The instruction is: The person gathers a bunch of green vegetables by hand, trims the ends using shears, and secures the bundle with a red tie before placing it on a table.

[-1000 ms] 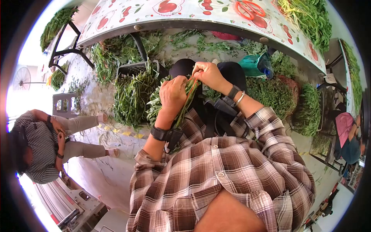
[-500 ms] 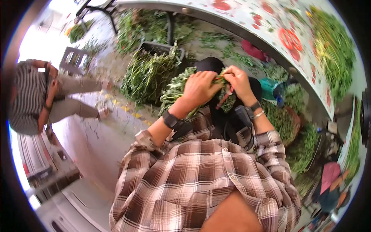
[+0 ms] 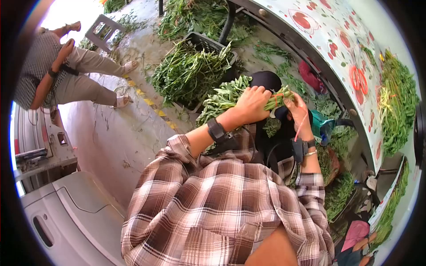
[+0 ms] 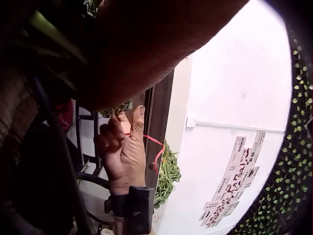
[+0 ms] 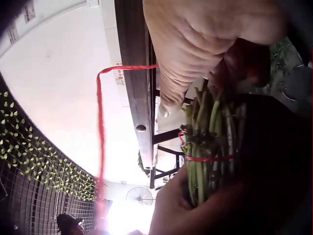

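My left hand (image 3: 255, 104) grips a bundle of leafy green stems (image 5: 198, 171) around its middle. The bundle's leaves (image 3: 224, 98) spread out on the left over my lap. A red string tie (image 5: 212, 158) circles the stems beside the left hand, with a small knot on one side. At the cut stem ends is my right hand (image 3: 298, 113), its thumb tip close to them. Its fingers (image 4: 110, 132) are curled, and a length of red string (image 5: 101, 122) runs out of that hand and hangs loose.
A black crate (image 3: 208, 44) heaped with greens stands on the floor ahead. To the right, a table (image 3: 301, 20) with a fruit-print cover carries orange-handled scissors (image 3: 357, 79) and a pile of greens (image 3: 395, 106). Someone in grey trousers (image 3: 88, 84) stands at the left near a stool (image 3: 100, 33).
The head view has turned. My hands, together at the tie earlier, have drawn apart: the right is at the stem ends with string trailing, and the red tie shows round the stems.
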A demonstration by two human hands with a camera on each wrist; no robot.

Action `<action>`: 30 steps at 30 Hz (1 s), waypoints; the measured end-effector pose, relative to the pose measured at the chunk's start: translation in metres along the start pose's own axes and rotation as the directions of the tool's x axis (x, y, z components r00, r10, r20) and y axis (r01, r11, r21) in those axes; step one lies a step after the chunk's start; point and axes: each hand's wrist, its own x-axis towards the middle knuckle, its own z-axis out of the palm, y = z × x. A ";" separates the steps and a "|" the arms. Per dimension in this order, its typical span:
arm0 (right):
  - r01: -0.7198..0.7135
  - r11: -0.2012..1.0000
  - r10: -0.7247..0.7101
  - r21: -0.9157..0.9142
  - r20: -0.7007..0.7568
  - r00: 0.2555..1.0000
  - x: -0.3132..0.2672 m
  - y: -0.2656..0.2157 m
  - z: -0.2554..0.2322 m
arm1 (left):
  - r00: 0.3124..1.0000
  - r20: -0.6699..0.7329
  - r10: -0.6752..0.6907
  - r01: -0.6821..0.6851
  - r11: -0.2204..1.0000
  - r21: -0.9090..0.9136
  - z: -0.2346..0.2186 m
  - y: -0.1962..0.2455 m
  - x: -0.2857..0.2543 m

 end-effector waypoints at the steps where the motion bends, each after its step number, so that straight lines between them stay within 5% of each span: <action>1: 0.003 1.000 -0.003 -0.004 0.016 1.000 -0.001 -0.005 0.002 | 1.000 -0.017 0.003 -0.004 0.999 -0.038 0.001 0.000 -0.002; 7: 0.011 0.990 -0.020 -0.139 -0.065 0.998 0.007 -0.003 -0.005 | 0.999 0.024 -0.038 0.039 0.999 -0.031 0.002 0.002 -0.003; 15: 0.034 0.998 -0.045 -0.059 -0.212 0.976 0.020 0.003 -0.004 | 0.997 0.080 -0.024 0.032 0.995 -0.096 -0.007 -0.004 -0.002; 17: 0.020 0.989 0.025 0.144 -0.302 0.953 0.022 0.000 -0.017 | 0.993 0.094 -0.068 0.085 0.978 -0.188 -0.012 -0.007 -0.001; 19: 0.047 0.976 0.032 0.215 -0.350 0.936 0.021 0.003 -0.033 | 1.000 -0.019 -0.019 0.013 0.957 -0.291 -0.012 -0.017 -0.003; 20: 0.054 0.976 0.030 0.210 -0.378 0.925 0.016 -0.003 -0.031 | 0.998 0.036 -0.044 0.054 0.936 -0.349 -0.018 -0.022 -0.004; 23: 0.033 0.981 0.025 0.191 -0.295 0.955 0.009 -0.005 -0.023 | 0.942 0.287 -0.172 0.288 0.854 -0.434 -0.045 -0.024 0.002; 30: 0.025 0.987 -0.041 0.158 0.101 0.994 -0.001 -0.038 0.019 | 0.947 0.315 -0.072 0.285 0.643 -0.711 -0.053 -0.033 0.006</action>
